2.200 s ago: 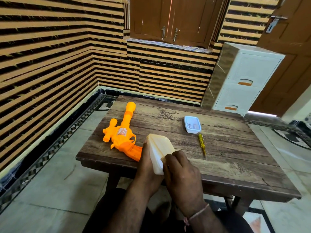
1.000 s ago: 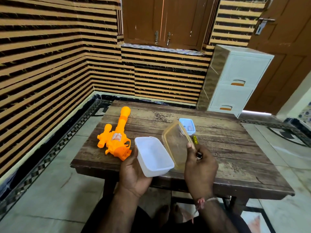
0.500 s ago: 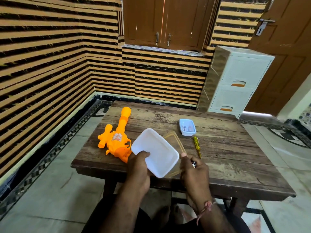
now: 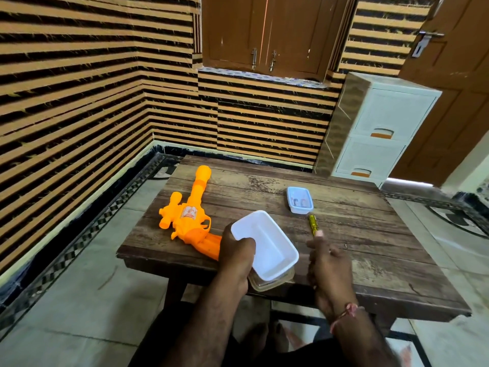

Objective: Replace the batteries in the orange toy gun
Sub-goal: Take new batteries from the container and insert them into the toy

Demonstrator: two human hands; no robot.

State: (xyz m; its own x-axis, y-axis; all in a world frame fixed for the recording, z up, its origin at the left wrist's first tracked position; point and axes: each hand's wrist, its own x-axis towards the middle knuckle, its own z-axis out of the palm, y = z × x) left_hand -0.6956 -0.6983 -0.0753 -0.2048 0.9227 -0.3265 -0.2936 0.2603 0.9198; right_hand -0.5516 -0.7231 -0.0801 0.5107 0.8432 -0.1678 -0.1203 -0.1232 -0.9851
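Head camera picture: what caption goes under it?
Left hand holds white tub beside orange toy gun.

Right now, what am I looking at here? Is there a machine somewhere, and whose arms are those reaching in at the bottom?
No machine: a person works with bare hands, and the one picture comes from a camera worn on their head, looking forward and down. On the wooden table lie the orange toy gun, a small blue-rimmed tray with small items inside that I cannot make out, and a yellow screwdriver. The left hand grips a white plastic box, open side up, sitting on its clear lid at the table's near edge. The right hand holds nothing; its fingers reach toward the screwdriver.
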